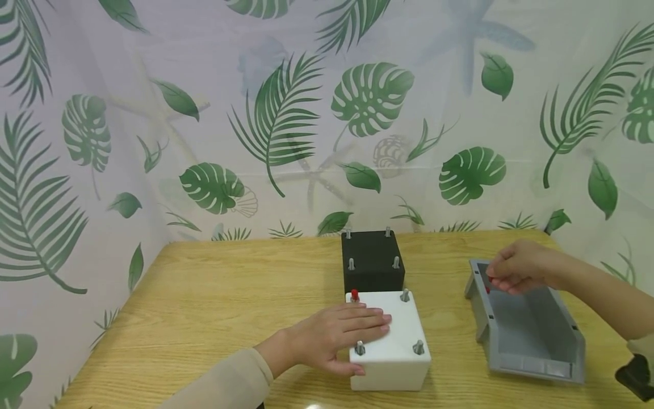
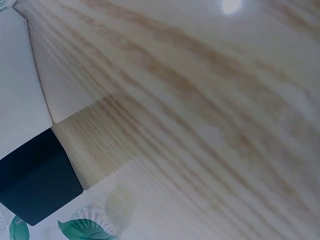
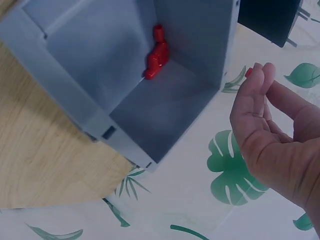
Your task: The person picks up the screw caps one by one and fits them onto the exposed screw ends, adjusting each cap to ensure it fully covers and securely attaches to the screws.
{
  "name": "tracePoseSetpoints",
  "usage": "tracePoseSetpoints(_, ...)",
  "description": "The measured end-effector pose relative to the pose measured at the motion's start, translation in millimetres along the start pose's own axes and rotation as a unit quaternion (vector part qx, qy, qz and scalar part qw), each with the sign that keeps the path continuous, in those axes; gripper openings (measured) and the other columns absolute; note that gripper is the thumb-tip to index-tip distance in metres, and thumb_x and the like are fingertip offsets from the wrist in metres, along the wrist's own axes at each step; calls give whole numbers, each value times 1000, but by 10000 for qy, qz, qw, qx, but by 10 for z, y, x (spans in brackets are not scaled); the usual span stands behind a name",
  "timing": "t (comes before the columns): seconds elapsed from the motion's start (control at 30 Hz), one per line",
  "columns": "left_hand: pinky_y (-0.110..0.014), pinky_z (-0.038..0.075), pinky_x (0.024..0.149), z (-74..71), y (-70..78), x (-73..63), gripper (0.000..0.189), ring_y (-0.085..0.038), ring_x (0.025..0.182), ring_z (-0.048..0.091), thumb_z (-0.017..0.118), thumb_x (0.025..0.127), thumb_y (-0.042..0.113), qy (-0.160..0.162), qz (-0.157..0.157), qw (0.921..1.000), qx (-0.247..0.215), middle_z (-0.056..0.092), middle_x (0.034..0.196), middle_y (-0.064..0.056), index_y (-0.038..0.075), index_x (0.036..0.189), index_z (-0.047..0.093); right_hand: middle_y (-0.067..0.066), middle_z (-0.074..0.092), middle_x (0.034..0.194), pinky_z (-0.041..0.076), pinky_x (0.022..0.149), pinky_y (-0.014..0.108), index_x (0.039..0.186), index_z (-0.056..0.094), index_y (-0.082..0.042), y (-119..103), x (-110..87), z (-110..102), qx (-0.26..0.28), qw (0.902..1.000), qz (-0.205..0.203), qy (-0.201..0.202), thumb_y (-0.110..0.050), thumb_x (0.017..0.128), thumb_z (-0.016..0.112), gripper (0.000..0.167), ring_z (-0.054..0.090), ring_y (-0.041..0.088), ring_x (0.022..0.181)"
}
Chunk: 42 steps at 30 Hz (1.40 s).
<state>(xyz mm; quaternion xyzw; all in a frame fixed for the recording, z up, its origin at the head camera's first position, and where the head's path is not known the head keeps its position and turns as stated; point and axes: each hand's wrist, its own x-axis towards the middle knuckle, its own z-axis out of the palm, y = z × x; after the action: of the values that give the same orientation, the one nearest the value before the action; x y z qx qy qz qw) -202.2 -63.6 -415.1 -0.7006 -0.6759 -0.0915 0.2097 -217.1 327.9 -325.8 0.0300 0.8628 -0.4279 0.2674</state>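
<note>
My left hand [image 1: 334, 338] lies on a white box [image 1: 390, 372], its fingers stretched across the top and the thumb near the front edge. Metal bolts [image 1: 419, 346] stick up at the box's corners. The back left corner carries a small red cap [image 1: 355, 295]. Over the far end of a grey bin [image 1: 531, 366], my right hand [image 1: 526, 267] pinches another small red cap [image 3: 248, 72] between thumb and fingertips. Several red caps [image 3: 159, 55] lie together inside the bin in the right wrist view. The left wrist view does not show the left hand.
Behind the white box stands a black box [image 1: 373, 253] with upright metal bolts on top. Both boxes and the bin stand on a wooden table [image 1: 219, 295]. A leaf-patterned cloth [image 1: 286, 187] hangs behind the table's back edge.
</note>
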Motion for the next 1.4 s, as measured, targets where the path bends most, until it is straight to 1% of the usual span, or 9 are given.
tracePoseSetpoints(0.17,-30,23,115,-5,-1,-13,78,-20,138,34,70,79,43,-47,-68,10000,-2,44,145,-10,1,140,43,0,66,74,55,66,28,101,62,6,-87,44,41,92,9999,1,-81,-11,92,56,20,63,10,67)
tracePoseSetpoints(0.27,-30,23,115,-9,1,-14,79,-19,139,34,70,79,43,-64,-107,9999,-44,44,145,-9,1,140,42,1,66,74,55,65,28,100,63,5,-142,49,73,119,9998,-28,-125,-11,92,57,19,63,10,66)
tracePoseSetpoints(0.37,-30,23,115,-4,4,-11,78,-19,139,33,70,79,42,-28,-93,9999,-68,44,145,-10,1,140,43,0,67,74,56,65,27,99,63,4,-199,43,113,160,9997,-62,-159,-12,91,58,19,64,9,66)
tracePoseSetpoints(0.57,-30,23,115,8,8,-10,78,-19,139,33,70,79,42,48,-66,9999,-102,44,146,-10,1,140,43,0,67,75,56,66,28,103,62,6,-287,48,226,168,9994,-188,-230,-13,90,60,22,65,9,67)
tracePoseSetpoints(0.77,-30,24,114,11,13,-3,78,-19,139,34,70,79,42,86,-50,9999,-94,44,145,-10,1,139,43,2,67,77,56,68,29,104,61,7,-371,58,331,158,9989,-250,-361,-11,90,58,22,64,11,68)
tracePoseSetpoints(0.87,-30,24,114,11,17,-3,78,-19,138,34,71,78,42,86,-73,9999,-99,45,145,-10,1,139,44,3,67,76,56,66,28,103,62,7,-428,60,366,213,9986,-273,-392,-10,91,58,21,63,11,67)
tracePoseSetpoints(1.03,-30,24,114,12,23,-6,78,-19,139,33,71,78,42,59,-105,9998,-135,44,145,-9,1,139,44,2,67,74,55,64,27,100,64,5,-528,60,376,353,9974,-359,-518,-8,91,57,17,62,9,64)
tracePoseSetpoints(1.2,-30,24,114,14,19,0,78,-19,139,34,71,78,41,124,-60,9999,-99,45,145,-9,1,139,44,2,66,74,55,65,27,98,64,3,-599,57,363,369,9969,-353,-597,-7,90,58,14,62,10,63)
tracePoseSetpoints(1.4,-30,24,114,24,16,0,74,-18,138,34,67,81,42,158,-102,9997,-150,45,145,-9,2,139,44,4,67,78,56,68,29,103,63,4,-673,69,382,291,9974,-319,-585,-10,89,62,20,62,12,67)
